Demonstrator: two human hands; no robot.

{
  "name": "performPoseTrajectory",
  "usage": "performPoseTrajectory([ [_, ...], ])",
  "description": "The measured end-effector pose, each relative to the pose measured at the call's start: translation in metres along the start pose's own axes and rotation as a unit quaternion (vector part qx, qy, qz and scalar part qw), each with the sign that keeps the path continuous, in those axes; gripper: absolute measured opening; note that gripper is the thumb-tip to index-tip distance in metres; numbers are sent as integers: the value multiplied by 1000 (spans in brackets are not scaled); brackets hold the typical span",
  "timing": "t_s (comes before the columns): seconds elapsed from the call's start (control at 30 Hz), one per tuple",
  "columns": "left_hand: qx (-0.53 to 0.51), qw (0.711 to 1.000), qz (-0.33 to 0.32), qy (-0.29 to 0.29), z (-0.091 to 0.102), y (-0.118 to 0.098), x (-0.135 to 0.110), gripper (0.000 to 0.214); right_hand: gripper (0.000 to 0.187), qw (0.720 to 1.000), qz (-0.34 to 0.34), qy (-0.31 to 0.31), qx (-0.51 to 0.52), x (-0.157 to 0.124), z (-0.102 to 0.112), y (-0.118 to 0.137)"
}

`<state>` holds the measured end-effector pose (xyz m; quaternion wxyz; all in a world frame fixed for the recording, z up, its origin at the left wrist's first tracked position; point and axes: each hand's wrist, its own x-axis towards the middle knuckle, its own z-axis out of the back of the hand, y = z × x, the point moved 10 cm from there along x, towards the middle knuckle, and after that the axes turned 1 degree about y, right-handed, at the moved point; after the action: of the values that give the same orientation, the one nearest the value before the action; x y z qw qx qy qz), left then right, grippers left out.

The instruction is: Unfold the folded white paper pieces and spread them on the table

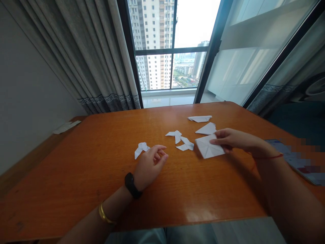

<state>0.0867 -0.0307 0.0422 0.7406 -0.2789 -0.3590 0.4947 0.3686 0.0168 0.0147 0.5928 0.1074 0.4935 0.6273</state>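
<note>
R. hand (pixel 230 139) pinches the creased paper square (pixel 207 149) over the table (pixel 106 142), by the folded paper pcs (pixel 187 145); L. hand (pixel 151 164) half-curled (nothing held, I'd say); prob. a sheet-handling step; next move likely needs L. fingers steadying a corner.

A broad lane is being left over the near wooden tabletop (pixel 188 189), between left hand (pixel 150 167) and right hand (pixel 232 139), while the farther path is now being blocked by two folded papers (pixel 177 135), a folded piece (pixel 142 147) beyond the left hand, and a triangle (pixel 207 128) and strip (pixel 200 119) past the square sheet (pixel 207 149).
</note>
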Motion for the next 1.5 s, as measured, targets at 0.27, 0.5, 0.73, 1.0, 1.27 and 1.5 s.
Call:
performPoseTrajectory([
  [0.27, 41, 998, -24, 36, -6, -6, -2, 22, 36, 980, -193, -47, -26, 5, 41, -87],
  [0.5, 68, 996, -15, 54, -9, -5, -2, 19, 26, 968, -218, -56, -109, 6, 47, -92],
  [0.73, 159, 987, -8, 13, 16, -1, 8, 22, 37, 944, -138, -182, -236, 5, 68, -52],
  [1.0, 405, 902, 144, 41, 66, 67, 22, 42, 28, 896, 134, -285, -314, 21, -40, 71],
  [1.27, 179, 971, 108, 120, 26, 61, 16, 31, 21, 984, 109, -116, -85, 32, -68, 52],
  [1.5, 81, 984, 8, 157, -7, 30, 13, 37, 32, 968, 152, -5, 201, 17, -91, 74],
])
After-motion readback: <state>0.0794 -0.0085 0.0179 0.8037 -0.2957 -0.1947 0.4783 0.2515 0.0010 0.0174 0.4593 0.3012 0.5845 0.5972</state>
